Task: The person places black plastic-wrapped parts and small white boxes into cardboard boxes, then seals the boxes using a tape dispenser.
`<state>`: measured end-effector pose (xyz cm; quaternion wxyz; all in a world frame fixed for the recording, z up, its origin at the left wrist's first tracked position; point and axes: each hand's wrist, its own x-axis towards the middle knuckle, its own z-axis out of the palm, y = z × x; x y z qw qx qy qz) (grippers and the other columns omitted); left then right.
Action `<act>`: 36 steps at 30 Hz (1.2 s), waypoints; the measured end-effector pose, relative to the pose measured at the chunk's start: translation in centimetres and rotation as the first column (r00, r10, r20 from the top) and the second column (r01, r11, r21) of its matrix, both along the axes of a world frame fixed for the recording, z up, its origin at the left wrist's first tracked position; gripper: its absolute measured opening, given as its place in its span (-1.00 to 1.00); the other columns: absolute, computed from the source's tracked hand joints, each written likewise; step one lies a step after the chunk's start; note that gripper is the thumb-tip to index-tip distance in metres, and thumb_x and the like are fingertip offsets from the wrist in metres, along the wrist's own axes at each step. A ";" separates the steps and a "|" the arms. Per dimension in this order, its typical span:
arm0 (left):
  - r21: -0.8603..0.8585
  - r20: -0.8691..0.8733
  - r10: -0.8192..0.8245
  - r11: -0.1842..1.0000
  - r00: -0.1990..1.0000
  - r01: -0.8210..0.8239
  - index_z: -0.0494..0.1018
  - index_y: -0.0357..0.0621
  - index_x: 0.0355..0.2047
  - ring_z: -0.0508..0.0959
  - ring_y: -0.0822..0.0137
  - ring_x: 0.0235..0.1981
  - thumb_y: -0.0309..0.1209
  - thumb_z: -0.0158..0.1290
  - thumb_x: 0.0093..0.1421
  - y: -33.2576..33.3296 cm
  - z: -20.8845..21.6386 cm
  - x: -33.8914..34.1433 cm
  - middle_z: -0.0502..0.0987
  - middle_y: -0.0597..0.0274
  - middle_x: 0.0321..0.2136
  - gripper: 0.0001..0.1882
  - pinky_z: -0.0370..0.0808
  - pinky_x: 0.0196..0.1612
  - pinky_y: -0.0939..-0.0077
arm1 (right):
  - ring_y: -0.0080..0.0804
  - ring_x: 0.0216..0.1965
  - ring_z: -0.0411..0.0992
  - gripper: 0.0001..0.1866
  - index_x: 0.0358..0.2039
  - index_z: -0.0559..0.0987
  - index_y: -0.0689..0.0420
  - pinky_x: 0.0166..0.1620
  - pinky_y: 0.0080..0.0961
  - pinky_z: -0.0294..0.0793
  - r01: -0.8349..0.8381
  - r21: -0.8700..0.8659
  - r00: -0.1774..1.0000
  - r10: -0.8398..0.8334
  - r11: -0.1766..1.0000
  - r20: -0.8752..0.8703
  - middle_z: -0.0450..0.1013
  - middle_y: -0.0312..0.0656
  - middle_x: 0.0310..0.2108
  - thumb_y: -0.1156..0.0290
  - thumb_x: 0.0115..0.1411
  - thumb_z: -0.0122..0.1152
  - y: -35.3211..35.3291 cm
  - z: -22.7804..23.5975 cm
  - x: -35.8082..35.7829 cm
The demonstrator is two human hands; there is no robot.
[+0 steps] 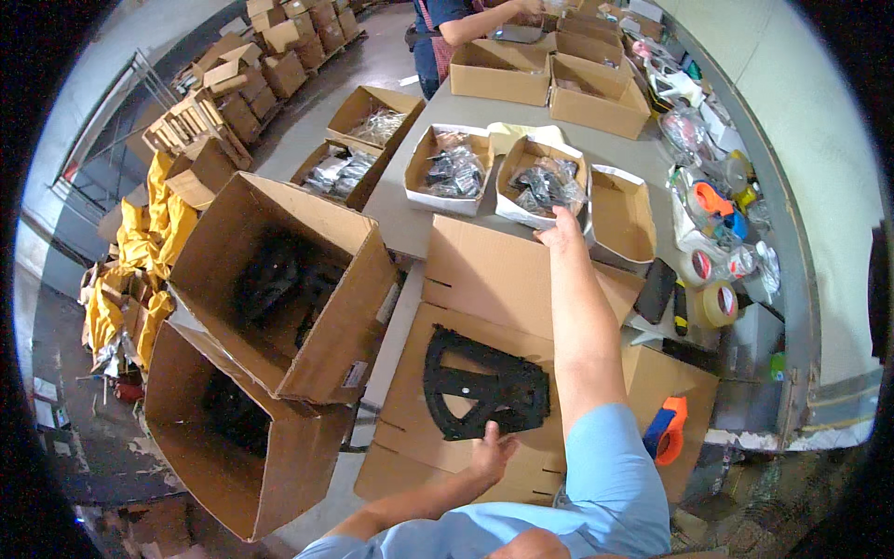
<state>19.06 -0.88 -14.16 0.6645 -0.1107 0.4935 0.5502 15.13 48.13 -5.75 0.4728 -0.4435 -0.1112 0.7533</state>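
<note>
A black fan-shaped plastic part [480, 384] with cut-out windows lies flat on an unfolded cardboard box [489, 270] in front of me. My left hand [490, 458] is at the part's near edge, thumb and fingers apart, not visibly lifting it. Stretched far forward, my right hand [562, 233] is at the near rim of a white-sided box [521, 207]. Small clear bags [548, 184] with dark contents fill that box. The right fingertips are too small and partly hidden, so what they hold cannot be made out.
Two large cartons [321, 359] with black parts stand at left. A second white-sided box [452, 200] holds bags; another [622, 214] sits at right. Tape rolls [715, 305], a black-and-yellow cutter [680, 310] and an orange-and-blue tape dispenser [667, 430] lie right. A co-worker [456, 28] stands beyond.
</note>
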 end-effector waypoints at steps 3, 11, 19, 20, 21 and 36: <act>-0.030 0.335 -0.215 0.971 0.918 0.239 0.15 -0.15 0.07 0.46 0.14 -0.16 -0.12 -0.03 0.22 0.0 3.5 -1.9 0.34 0.00 -0.03 -0.47 0.45 -0.10 0.23 | -0.16 -0.24 0.28 -0.68 -0.13 0.32 0.04 -0.43 -0.16 0.34 0.121 -0.114 0.989 -0.110 0.986 0.098 0.31 -0.16 -0.19 0.55 0.06 0.03 -0.8 -1.1 -3.8; -0.347 -0.937 -0.348 0.928 -0.013 0.138 0.19 -0.34 0.03 0.30 -0.05 0.02 -0.35 0.11 0.06 0.8 3.4 -13.2 0.29 -0.17 -0.01 -0.43 0.25 0.06 0.19 | -0.34 -0.58 0.32 -0.87 -0.35 0.34 0.28 -0.63 -0.63 0.40 0.012 -0.074 0.987 -0.024 0.997 -0.162 0.35 0.01 -0.42 0.58 0.05 0.02 -1.2 2.0 -0.8; -0.219 -0.953 -0.276 0.909 0.121 0.355 0.07 -0.33 0.14 0.25 -0.12 0.07 -0.37 0.07 0.07 6.9 1.8 -14.4 0.25 -0.22 0.04 -0.33 0.17 0.15 0.18 | -0.30 -0.43 0.48 -0.87 -0.58 0.37 0.24 -0.44 -0.44 0.58 -0.294 0.227 0.956 0.289 0.929 0.055 0.41 -0.08 -0.49 0.51 0.09 -0.02 -12.5 12.0 9.0; -0.198 -0.952 -0.267 0.909 0.148 0.368 0.06 -0.33 0.15 0.24 -0.13 0.07 -0.35 0.07 0.07 7.3 2.0 -14.2 0.24 -0.23 0.04 -0.32 0.16 0.16 0.17 | -0.29 -0.39 0.50 -0.89 -0.55 0.39 0.24 -0.42 -0.40 0.60 -0.345 0.268 0.939 0.328 0.899 0.107 0.44 -0.06 -0.44 0.51 0.09 -0.03 -13.8 11.9 11.6; -0.178 -0.950 -0.259 0.910 0.176 0.375 0.05 -0.33 0.15 0.23 -0.14 0.08 -0.33 0.08 0.08 7.4 2.0 -14.0 0.23 -0.25 0.04 -0.31 0.15 0.16 0.16 | -0.28 -0.35 0.51 -0.89 -0.53 0.41 0.25 -0.41 -0.36 0.61 -0.401 0.304 0.916 0.368 0.864 0.161 0.46 -0.03 -0.39 0.51 0.08 -0.04 -14.9 11.5 14.5; -0.089 -0.985 0.030 0.758 -0.170 0.646 0.10 0.16 0.20 -0.25 -0.43 0.22 0.12 0.16 -0.08 4.9 4.5 -11.7 -0.37 -0.25 0.26 -0.13 -0.08 0.17 -0.27 | -0.22 -0.06 0.34 -0.26 0.02 0.17 0.17 -0.01 -0.38 0.31 -0.720 0.519 0.419 -0.307 0.461 0.855 0.31 -0.02 -0.14 0.60 -0.21 0.29 -33.7 5.0 18.3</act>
